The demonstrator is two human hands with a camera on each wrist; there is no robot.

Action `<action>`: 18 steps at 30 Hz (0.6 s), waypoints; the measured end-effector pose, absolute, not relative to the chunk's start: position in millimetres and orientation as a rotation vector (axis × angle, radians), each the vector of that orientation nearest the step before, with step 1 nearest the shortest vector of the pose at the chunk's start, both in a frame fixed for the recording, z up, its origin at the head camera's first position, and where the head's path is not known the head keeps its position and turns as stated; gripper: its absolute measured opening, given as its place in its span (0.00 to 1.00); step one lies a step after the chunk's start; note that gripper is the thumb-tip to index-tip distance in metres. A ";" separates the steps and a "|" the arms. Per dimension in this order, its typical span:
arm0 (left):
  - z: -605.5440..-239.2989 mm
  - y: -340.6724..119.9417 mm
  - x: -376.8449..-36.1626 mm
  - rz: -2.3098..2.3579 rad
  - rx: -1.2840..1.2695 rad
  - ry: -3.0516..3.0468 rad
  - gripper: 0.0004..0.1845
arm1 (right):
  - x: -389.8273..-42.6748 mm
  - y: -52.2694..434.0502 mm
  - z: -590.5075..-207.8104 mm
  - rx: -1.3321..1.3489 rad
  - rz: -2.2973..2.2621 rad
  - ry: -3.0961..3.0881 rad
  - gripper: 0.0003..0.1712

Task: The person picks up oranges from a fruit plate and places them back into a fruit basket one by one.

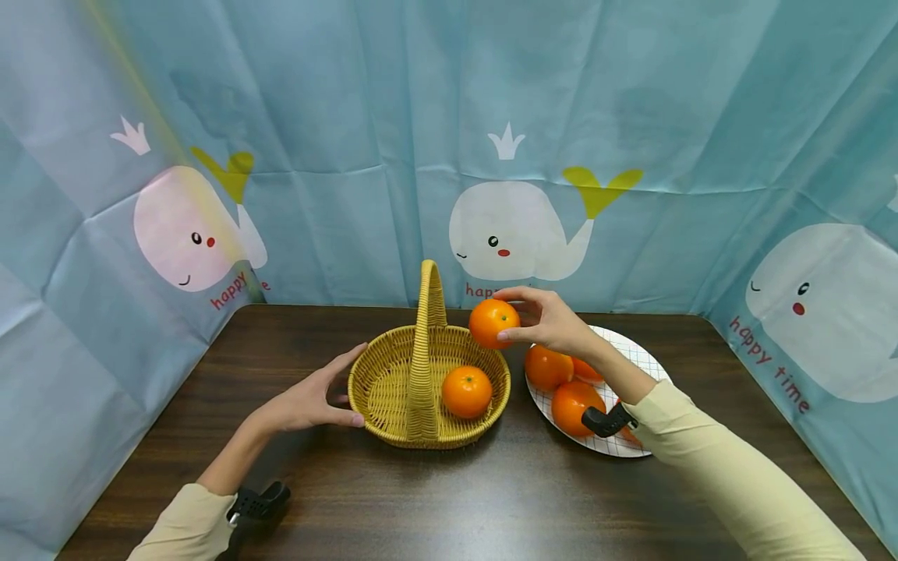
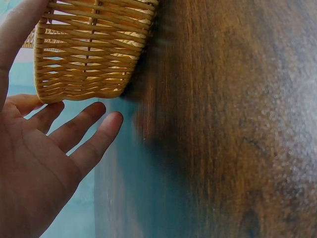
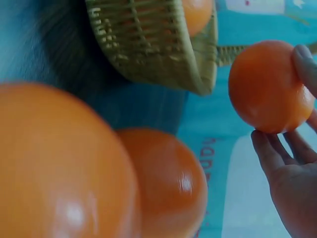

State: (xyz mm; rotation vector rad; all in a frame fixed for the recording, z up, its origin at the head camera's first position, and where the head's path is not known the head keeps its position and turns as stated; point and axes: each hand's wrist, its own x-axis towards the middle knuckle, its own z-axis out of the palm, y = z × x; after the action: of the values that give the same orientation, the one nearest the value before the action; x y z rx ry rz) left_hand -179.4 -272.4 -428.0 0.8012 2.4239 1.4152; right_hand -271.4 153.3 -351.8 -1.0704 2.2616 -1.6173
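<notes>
My right hand (image 1: 554, 319) holds an orange (image 1: 493, 323) between thumb and fingers, above the right rim of a yellow wicker basket (image 1: 382, 382). The right wrist view shows that held orange (image 3: 270, 87) clear of the basket wall (image 3: 143, 44). Inside the basket, right of its tall handle, lies another orange (image 1: 466, 392). My left hand (image 1: 309, 397) rests against the basket's left side with its fingers spread. In the left wrist view the left hand's fingers (image 2: 99, 141) are loosely extended beside the woven wall (image 2: 89, 59).
A round white plate (image 1: 641, 354) with a dark grid pattern stands right of the basket. Several oranges (image 1: 575, 405) lie on it, beneath my right forearm. The dark wooden table (image 1: 435, 506) meets a blue curtain (image 1: 337, 234) at the back and sides.
</notes>
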 end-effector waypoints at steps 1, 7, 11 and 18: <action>-428.1 -272.4 -179.5 1.415 0.801 2.425 0.58 | -271.5 149.3 -353.0 -1.078 -1.618 2.247 0.35; -428.3 -272.9 -179.5 1.410 0.792 2.430 0.58 | -273.2 126.6 -362.7 -1.124 -1.597 2.195 0.35; -428.5 -272.7 -179.0 1.409 0.791 2.430 0.58 | -275.4 115.1 -370.2 -1.137 -1.604 2.177 0.35; -427.4 -271.8 -178.3 1.427 0.790 2.410 0.58 | -275.2 103.8 -377.6 -1.142 -1.562 2.174 0.35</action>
State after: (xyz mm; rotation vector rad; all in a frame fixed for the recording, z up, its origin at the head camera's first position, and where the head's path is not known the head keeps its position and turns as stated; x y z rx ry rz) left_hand -178.3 -271.8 -427.4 0.7905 2.4100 1.4273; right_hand -275.2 103.8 -377.6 -1.1418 2.1742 -1.5620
